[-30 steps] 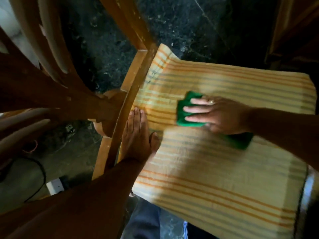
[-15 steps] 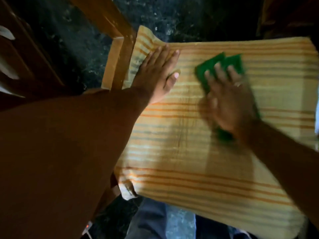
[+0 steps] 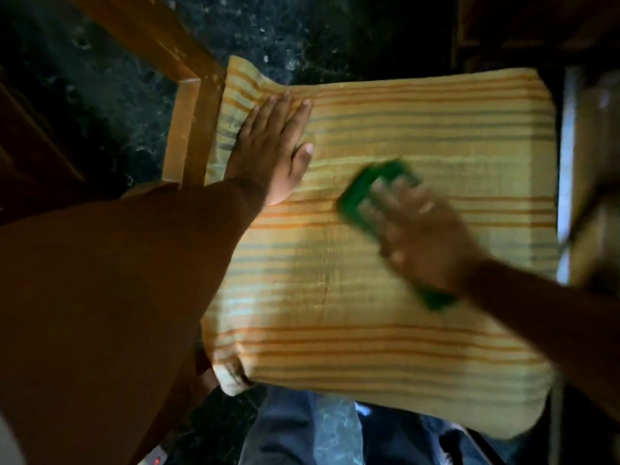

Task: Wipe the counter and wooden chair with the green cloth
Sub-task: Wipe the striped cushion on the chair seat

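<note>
A yellow cushion (image 3: 369,297) with orange and grey stripes covers the seat of the wooden chair (image 3: 188,129). My right hand (image 3: 419,229) presses the green cloth (image 3: 362,186) flat on the middle of the cushion; the hand is blurred, and green shows beyond the fingertips and again under the wrist. My left hand (image 3: 271,146) lies flat, fingers together, on the cushion's far left part beside the chair frame. It holds nothing.
Dark speckled floor (image 3: 302,35) surrounds the chair. More dark wooden furniture (image 3: 536,28) stands at the top right, and a pale upright edge (image 3: 565,162) runs along the cushion's right side. My legs in dark trousers (image 3: 285,427) show below the seat.
My right hand has slid the green cloth from the far part of the cushion toward its middle, nearer to me. My left hand stays flat on the cushion's left edge.
</note>
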`<action>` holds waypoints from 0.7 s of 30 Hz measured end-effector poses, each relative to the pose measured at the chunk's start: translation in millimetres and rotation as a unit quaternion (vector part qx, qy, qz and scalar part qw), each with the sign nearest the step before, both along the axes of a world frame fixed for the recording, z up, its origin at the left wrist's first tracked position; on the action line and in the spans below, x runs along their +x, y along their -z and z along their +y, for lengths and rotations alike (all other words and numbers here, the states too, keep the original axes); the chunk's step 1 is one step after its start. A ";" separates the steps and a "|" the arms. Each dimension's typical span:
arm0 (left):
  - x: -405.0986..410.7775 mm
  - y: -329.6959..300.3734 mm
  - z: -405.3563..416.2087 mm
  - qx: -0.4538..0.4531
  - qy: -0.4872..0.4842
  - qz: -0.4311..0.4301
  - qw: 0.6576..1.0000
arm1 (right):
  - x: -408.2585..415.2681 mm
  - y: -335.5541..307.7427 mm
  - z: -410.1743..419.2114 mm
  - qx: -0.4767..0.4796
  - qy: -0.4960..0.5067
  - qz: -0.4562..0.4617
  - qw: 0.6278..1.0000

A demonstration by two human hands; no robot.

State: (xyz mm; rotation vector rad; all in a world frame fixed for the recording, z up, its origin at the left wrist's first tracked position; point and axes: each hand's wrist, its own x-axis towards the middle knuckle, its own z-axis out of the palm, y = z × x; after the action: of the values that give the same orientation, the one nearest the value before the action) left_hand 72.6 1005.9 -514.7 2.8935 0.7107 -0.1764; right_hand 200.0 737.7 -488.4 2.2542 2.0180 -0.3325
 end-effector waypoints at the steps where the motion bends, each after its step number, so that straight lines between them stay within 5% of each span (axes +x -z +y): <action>1: 0.4 0.5 -0.1 0.001 0.000 0.001 1.000 | 46.6 -1.6 0.7 -0.010 0.074 -0.022 0.997; 5: -0.8 3.7 0.2 0.004 0.010 -0.005 1.000 | 159.5 -9.9 12.7 -0.052 0.231 -0.027 0.971; 9: 0.4 2.6 1.2 0.002 0.011 -0.012 1.000 | 116.4 -17.9 4.0 0.000 0.247 -0.037 0.968; 11: 0.3 1.4 1.1 -0.006 0.016 -0.009 1.000 | 34.2 -13.9 -29.1 -0.003 0.197 0.026 0.980; 15: 3.9 -7.4 -3.2 -0.014 0.004 0.028 0.999 | -100.2 -13.3 -101.8 -0.076 -0.150 0.144 0.975; 18: 4.7 -31.4 -15.7 -0.052 -0.013 0.079 0.995 | -93.2 -13.0 -107.1 -0.050 -0.156 0.155 0.974; 21: -17.2 -67.3 -64.7 -0.045 0.098 0.047 0.993 | -91.5 -32.1 -102.9 -0.028 -0.105 0.151 0.983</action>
State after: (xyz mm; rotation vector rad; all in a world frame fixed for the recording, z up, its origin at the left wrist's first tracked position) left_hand 55.5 941.2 -447.4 2.8797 0.4177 -0.3620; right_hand 108.5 634.9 -456.3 2.0357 2.3314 -0.7398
